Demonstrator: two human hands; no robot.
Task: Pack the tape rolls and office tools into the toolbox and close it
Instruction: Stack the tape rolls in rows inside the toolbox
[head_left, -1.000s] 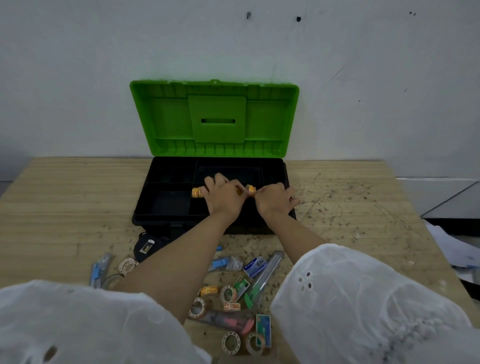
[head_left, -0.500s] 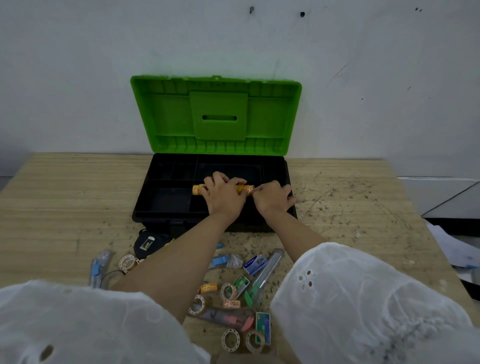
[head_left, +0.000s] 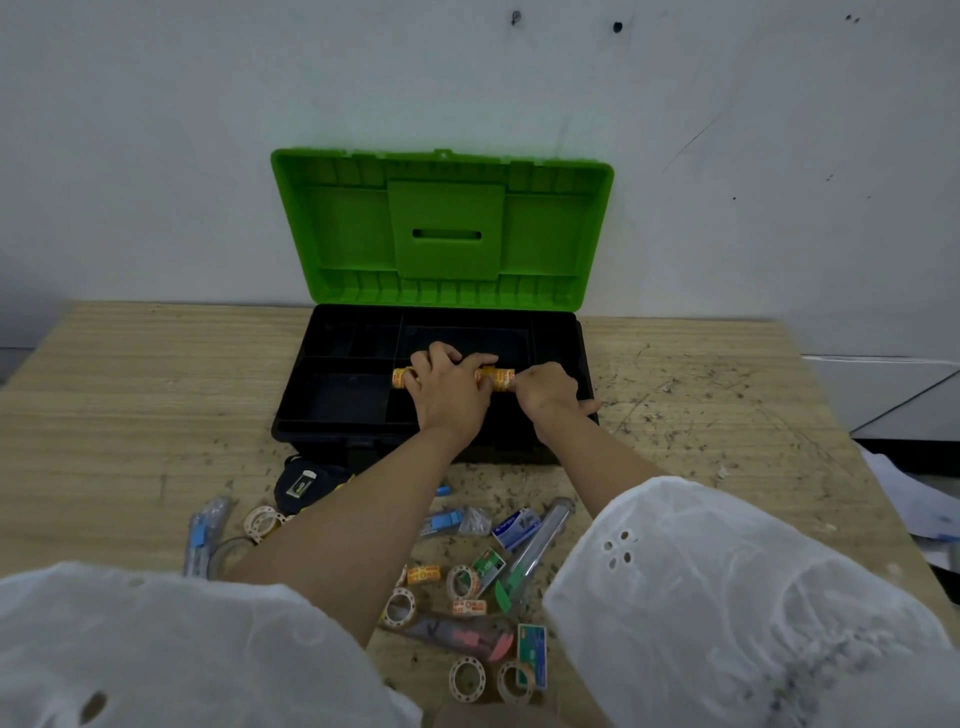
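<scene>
A black toolbox (head_left: 332, 410) with its green lid (head_left: 441, 228) standing open sits at the back of the wooden table. Over its tray, my left hand (head_left: 447, 389) and my right hand (head_left: 545, 389) both grip a row of orange-yellow tape rolls (head_left: 496, 378) held end to end; one end of the row pokes out to the left of my left hand. More tape rolls (head_left: 467, 678) and small office tools (head_left: 531, 662) lie scattered on the table near me, partly hidden by my arms.
A black tape measure (head_left: 301, 483) lies just in front of the toolbox. Blue cutters (head_left: 205, 530) rest at the left, a clear tube (head_left: 535, 545) and staple boxes (head_left: 514, 527) at the right. The wall stands right behind the lid. Papers (head_left: 904, 499) lie past the table's right edge.
My hands have pressed the row of tape rolls closer together and shifted slightly right over the tray. The right end of the row is now more covered by my right hand.
</scene>
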